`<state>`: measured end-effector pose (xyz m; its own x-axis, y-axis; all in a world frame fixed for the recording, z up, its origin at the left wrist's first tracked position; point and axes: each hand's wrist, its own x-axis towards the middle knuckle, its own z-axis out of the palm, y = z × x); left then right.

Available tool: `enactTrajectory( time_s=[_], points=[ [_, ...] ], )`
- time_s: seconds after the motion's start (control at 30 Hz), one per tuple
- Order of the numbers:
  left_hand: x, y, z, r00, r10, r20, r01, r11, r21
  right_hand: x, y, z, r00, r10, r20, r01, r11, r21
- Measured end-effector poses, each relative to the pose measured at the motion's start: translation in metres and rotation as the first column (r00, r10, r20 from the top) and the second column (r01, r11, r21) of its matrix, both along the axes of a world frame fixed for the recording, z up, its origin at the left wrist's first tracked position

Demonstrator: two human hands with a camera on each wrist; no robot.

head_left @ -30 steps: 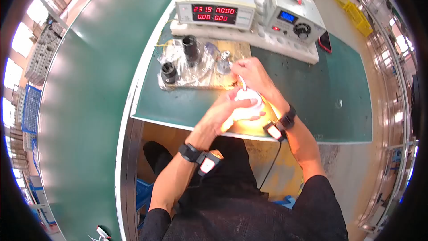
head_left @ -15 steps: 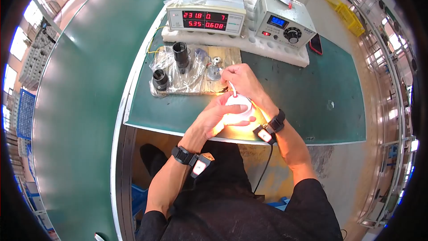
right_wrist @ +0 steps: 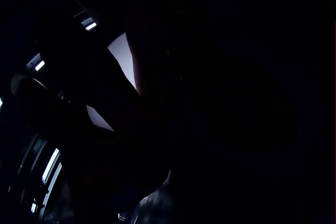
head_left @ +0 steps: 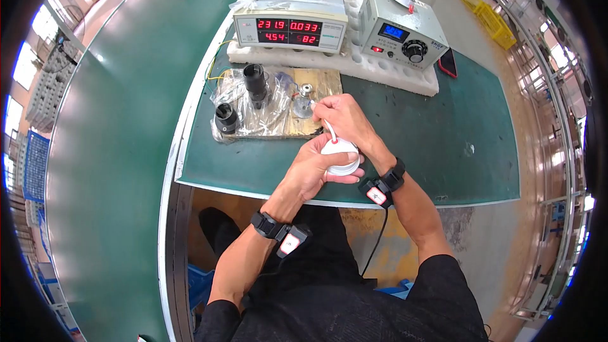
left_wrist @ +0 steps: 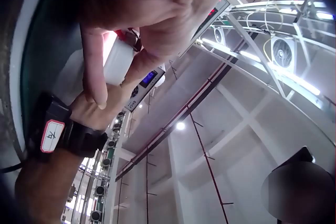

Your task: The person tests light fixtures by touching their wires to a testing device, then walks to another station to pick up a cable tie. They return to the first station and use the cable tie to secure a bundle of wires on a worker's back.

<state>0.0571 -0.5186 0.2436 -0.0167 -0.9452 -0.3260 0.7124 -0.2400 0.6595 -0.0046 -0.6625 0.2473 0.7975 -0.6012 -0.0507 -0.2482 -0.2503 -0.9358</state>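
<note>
In the head view a round white lamp (head_left: 342, 159) with a red-collared white cable (head_left: 330, 130) is gripped by the left hand (head_left: 311, 168), thumb across its rim. Just above it, the right hand (head_left: 347, 119) pinches the cable's end beside a small metal and clear fixture (head_left: 304, 102) on a wooden board (head_left: 329, 82). The fingertips cover the cable's end. In the left wrist view the left hand (left_wrist: 152, 8) has its fingers around the white lamp (left_wrist: 119, 61). The right wrist view is almost black, with pale lamp parts (right_wrist: 124, 58) showing.
Two black cylindrical holders (head_left: 255, 82) stand on the plastic-covered board. Behind are a meter with red digits (head_left: 290, 31) and a grey box with a dial (head_left: 405, 31), on white foam (head_left: 399, 75). A phone (head_left: 448, 63) lies at the right.
The lamp's bright glow has gone out. The meter's digits have changed from zeros to nonzero values. Both hands keep their hold, having shifted slightly left in the head view.
</note>
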Motion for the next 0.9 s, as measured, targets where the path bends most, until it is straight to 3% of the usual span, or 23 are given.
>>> enactTrajectory(
  time_s=[0.07, 0.17, 0.37, 0.9],
  points=[
    [-0.001, 0.000, 0.003, 1.000, 0.000, 0.012, 0.000, 1.000, 0.016, -0.001, -0.001, 0.000, 1.000, 0.000, 0.000, 0.000, 1.000, 0.006],
    [0.004, 0.003, 0.007, 0.992, -0.038, -0.119, 0.039, 0.999, 0.004, -0.001, 0.000, -0.002, 1.000, 0.001, 0.002, -0.001, 0.999, 0.035],
    [0.007, 0.003, 0.009, 0.995, -0.083, -0.054, 0.083, 0.997, 0.007, -0.002, 0.001, 0.001, 0.999, -0.024, -0.033, 0.024, 1.000, 0.010],
    [0.007, -0.001, 0.000, 0.991, -0.068, -0.115, 0.068, 0.998, -0.001, -0.002, 0.003, 0.001, 1.000, -0.025, -0.019, 0.025, 1.000, 0.011]
  ],
)
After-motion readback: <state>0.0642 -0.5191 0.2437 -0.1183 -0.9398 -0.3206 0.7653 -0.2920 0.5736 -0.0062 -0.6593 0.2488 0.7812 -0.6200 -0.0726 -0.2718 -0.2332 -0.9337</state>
